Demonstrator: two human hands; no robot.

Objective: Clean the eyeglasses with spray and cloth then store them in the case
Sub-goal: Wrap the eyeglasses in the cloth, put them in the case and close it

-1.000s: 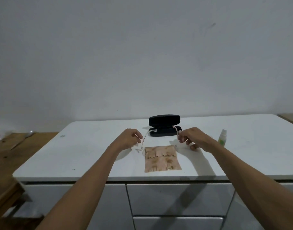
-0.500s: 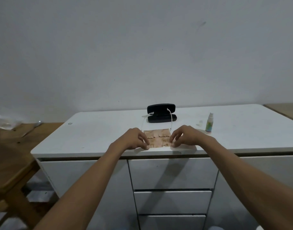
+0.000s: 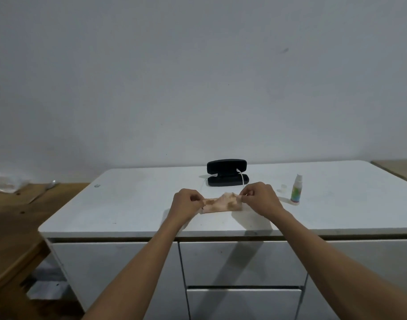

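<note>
Left bench (image 3: 18,204): wooden, beside the cabinet; clear bag (image 3: 6,182) lying at its far end.
Cabinet top (image 3: 128,204): white, bare on its left part.
Left hand (image 3: 186,203): closed in a pinch on the left end of the cloth; half a second ago flat at the cloth's near corner, a second ago out by the glasses.
Cloth (image 3: 221,204): tan, patterned; a second ago spread flat, now lifted at both ends and folded over lengthwise, lower edge seemingly still on the top.
Glasses (image 3: 240,176): thin pale frame, temples reaching back to the case; lenses hidden behind cloth and hands, so exact resting place cannot be told.
Case (image 3: 226,173): black, open, lid upright, behind the cloth near the wall.
Right hand (image 3: 260,199): thumb and fingers pinching the right end of the cloth.
Cap (image 3: 283,187): small, clear, just left of the bottle.
Bottle (image 3: 296,191): upright, uncapped, well right of the cloth.
Meaning: glasses let go, cloth taken up; likely readying cloth for wiping, storage not yet done.
</note>
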